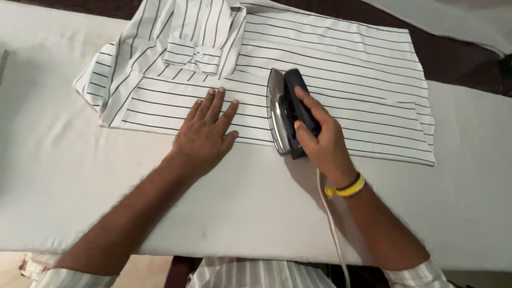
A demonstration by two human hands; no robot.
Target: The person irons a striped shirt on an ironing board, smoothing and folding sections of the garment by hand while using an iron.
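Mid-press, by the look of it. Right hand (320, 140) clamped on iron (281, 111), tilted onto one edge on shirt (330, 69). Left hand (205, 134) flat, fingers spread, pinning shirt just left of iron. Next, probably: iron lowered flat, cloth kept taut.

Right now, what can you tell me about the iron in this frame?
The iron has a shiny metal body and a dark handle. It rests on the white, dark-striped shirt, tilted so its metal side shows, nose pointing away from the person. The right hand grips the handle, fingers wrapped over it. A white cord trails back toward the person.
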